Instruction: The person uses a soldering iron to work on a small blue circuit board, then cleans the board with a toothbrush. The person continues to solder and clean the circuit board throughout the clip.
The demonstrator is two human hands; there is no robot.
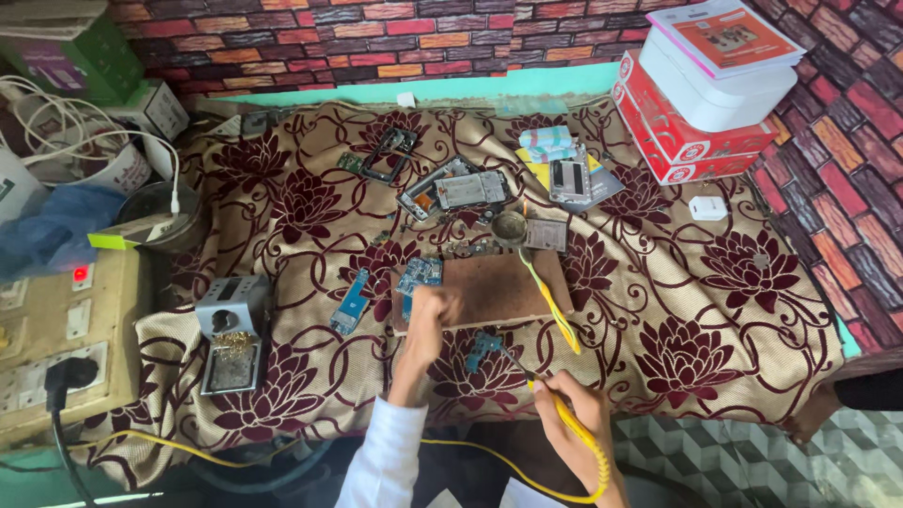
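Fingers of the right hand (574,414) clamp a yellow soldering iron (564,414) pen-style, its tip touching the small blue circuit board (483,350) just beyond them. Left hand (431,325) fingers curl together, pressing a wooden block (499,287) beside the board for steadiness.

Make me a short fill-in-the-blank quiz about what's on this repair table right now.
1. The right hand holds a soldering iron with a ____ handle and cord.
2. The iron's tip touches a small ____ circuit board.
3. The left hand rests on the edge of a brown ____.
4. The tablecloth has a ____ pattern.

Missing words: yellow; blue; board; floral
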